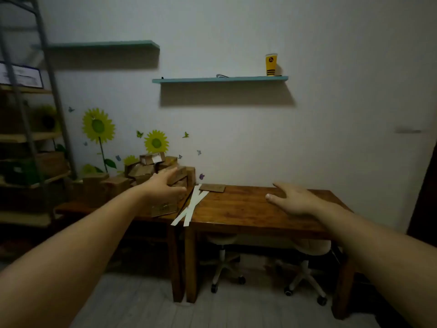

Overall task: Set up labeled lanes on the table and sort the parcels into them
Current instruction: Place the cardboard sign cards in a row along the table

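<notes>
1. L hand [163, 188]: fingers straight, close together, thumb stuck out sideways; holds nothing. Fingertips reach the pile of parcels [151, 165]; can't tell if they touch.
2. Parcels: brown boxes heaped on the left table [78, 207] vs the wall, just beyond and left of L fingertips. One low box [164, 208] sits just under the L palm, near the table's front edge.
3. R hand [292, 197]: fingers loosely straight, thumb held apart, nothing in it. It's over the right table [248, 209]; can't tell if it rests on the top.
4. Paper strips [190, 208]: two white ones, crossed, btw the hands, just right of L thumb, along the seam where the tables meet.
5. Cardboard card [212, 187]: flat on right table at the strips' far end, left of R fingertips, well apart from them.
</notes>
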A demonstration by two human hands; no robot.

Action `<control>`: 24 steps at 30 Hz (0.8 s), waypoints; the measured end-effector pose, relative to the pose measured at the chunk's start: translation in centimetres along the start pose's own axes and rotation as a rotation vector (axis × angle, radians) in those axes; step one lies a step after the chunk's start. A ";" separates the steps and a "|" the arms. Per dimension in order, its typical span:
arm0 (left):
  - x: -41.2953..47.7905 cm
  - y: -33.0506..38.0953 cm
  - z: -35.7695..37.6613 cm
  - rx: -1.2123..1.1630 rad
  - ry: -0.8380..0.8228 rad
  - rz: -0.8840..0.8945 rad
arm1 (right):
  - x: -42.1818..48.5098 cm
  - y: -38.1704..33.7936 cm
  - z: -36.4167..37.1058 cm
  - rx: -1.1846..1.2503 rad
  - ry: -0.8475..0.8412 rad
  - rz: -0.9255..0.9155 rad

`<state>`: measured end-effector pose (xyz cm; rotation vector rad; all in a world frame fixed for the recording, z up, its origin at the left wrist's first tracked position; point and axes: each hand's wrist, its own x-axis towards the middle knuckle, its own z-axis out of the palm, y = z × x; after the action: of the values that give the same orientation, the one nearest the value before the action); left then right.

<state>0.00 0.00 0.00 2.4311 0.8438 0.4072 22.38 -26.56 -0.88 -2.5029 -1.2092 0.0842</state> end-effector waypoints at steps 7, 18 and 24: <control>7.6 -4.8 0.4 -0.016 -0.003 -0.027 | 9.8 -1.7 4.3 -0.039 -0.050 0.028; 26.0 -11.3 -2.1 -0.027 -0.065 0.016 | 28.5 -5.9 7.6 -0.021 -0.052 0.073; 35.5 -13.8 0.8 -0.007 -0.125 -0.003 | 37.5 -3.7 10.8 -0.026 -0.091 0.099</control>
<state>20.60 31.67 -4.77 2.4209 0.7902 0.2533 41.13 7.50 -5.98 -2.6070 -1.1265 0.2109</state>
